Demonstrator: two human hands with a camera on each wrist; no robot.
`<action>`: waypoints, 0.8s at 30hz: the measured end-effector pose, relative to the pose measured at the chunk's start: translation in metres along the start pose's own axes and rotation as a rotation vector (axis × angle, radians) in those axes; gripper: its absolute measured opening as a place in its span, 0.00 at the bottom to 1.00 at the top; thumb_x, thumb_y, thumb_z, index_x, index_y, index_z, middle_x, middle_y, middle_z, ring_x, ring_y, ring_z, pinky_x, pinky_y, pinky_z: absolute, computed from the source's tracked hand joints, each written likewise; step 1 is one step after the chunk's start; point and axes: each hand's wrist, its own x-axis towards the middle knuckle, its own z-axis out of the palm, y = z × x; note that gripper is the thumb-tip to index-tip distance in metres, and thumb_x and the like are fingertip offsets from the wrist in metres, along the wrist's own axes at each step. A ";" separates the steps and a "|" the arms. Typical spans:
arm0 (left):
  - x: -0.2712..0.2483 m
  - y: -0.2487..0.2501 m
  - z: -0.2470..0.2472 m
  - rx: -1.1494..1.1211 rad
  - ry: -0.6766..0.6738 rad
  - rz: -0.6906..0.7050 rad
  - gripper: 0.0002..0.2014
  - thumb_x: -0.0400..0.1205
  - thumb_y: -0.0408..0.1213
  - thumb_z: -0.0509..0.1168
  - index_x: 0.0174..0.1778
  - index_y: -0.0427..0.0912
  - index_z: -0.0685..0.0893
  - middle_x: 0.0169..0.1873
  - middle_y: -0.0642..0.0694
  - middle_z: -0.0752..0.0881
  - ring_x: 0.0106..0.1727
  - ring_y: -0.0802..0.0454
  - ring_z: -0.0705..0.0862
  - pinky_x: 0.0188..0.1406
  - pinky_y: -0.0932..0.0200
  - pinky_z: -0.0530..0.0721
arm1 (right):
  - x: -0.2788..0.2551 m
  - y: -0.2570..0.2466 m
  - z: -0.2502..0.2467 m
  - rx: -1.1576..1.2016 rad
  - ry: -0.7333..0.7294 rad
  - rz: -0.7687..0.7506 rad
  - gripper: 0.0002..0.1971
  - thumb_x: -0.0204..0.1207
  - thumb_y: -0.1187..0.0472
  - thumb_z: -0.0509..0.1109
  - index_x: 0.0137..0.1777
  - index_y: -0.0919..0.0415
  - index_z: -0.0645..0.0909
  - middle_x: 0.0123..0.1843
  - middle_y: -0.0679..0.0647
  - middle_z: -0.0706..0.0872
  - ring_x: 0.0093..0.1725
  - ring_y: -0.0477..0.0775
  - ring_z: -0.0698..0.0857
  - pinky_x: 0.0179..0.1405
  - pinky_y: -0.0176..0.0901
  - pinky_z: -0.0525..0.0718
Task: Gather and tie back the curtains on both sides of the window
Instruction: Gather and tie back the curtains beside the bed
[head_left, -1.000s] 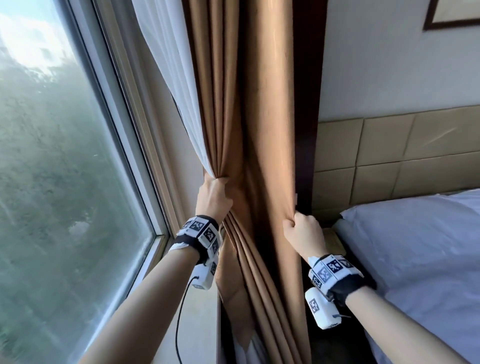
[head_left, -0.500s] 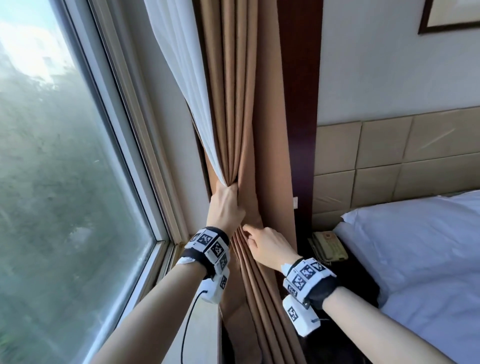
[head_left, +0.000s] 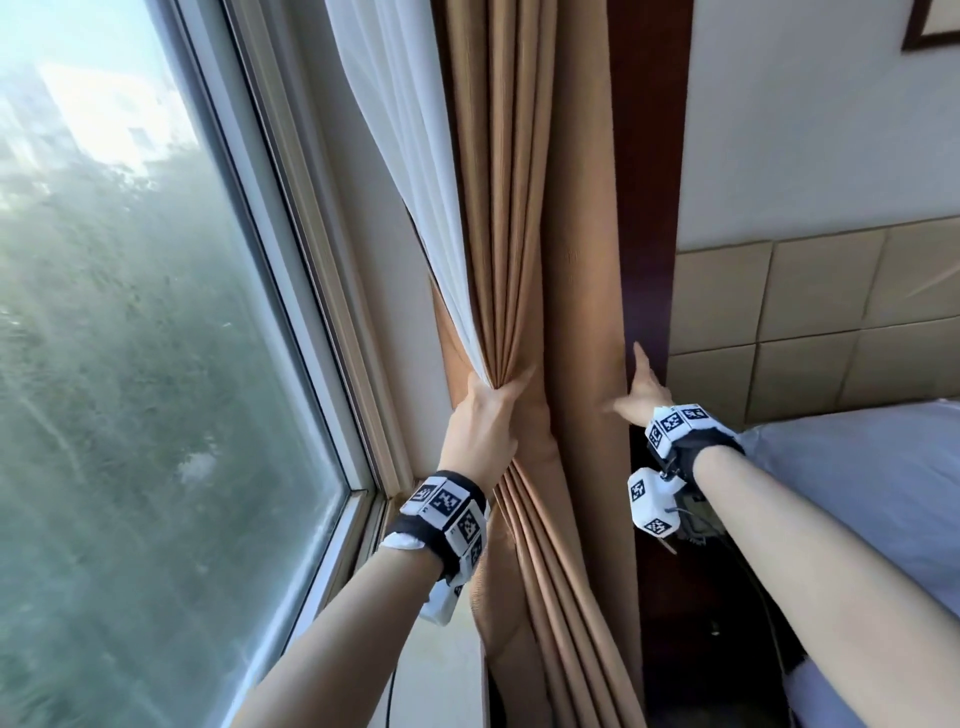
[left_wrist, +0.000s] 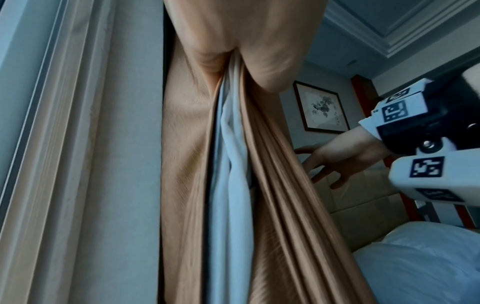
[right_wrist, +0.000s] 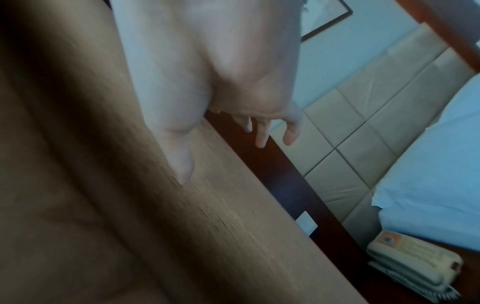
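Head view, frame centre: my left hand (head_left: 485, 415) grips the gathered pleats of the tan curtain (head_left: 519, 208) and white sheer (head_left: 405, 156); my right hand (head_left: 636, 400), fingers spread and holding nothing, reaches for the curtain's loose right edge. Left wrist view: ribbed, soft tan folds wrap the thin sheer, probably weighty yet pliable. Right wrist view, upper centre: fingers (right_wrist: 262, 135) open over the dark wood trim (right_wrist: 285, 185); that loose edge seems best pinched.

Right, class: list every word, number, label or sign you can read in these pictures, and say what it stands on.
No readable text anywhere.
Wrist bands: black-and-white square code patterns only, no letters or numbers.
Telephone: keys and label too blurred to read.
Framed picture: a plant drawing; any writing too small to read.
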 end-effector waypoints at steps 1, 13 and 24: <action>0.001 0.000 0.002 -0.009 0.000 -0.022 0.38 0.72 0.17 0.57 0.76 0.53 0.73 0.68 0.34 0.69 0.58 0.28 0.82 0.60 0.45 0.84 | 0.006 0.001 0.001 0.066 -0.023 -0.001 0.61 0.65 0.57 0.83 0.84 0.40 0.38 0.81 0.60 0.68 0.77 0.67 0.69 0.76 0.60 0.69; 0.009 -0.001 0.006 -0.050 0.011 -0.163 0.28 0.72 0.20 0.59 0.68 0.43 0.82 0.66 0.34 0.73 0.59 0.28 0.81 0.64 0.45 0.80 | -0.059 -0.009 0.021 -0.225 -0.045 -0.165 0.13 0.77 0.53 0.67 0.45 0.65 0.76 0.53 0.66 0.82 0.57 0.69 0.82 0.58 0.54 0.82; 0.007 0.006 0.007 -0.107 0.040 -0.208 0.26 0.73 0.22 0.60 0.65 0.44 0.85 0.66 0.35 0.75 0.63 0.31 0.79 0.67 0.54 0.75 | -0.161 0.016 -0.019 -0.558 0.056 -0.475 0.14 0.80 0.56 0.60 0.35 0.62 0.71 0.43 0.68 0.87 0.47 0.72 0.84 0.45 0.50 0.73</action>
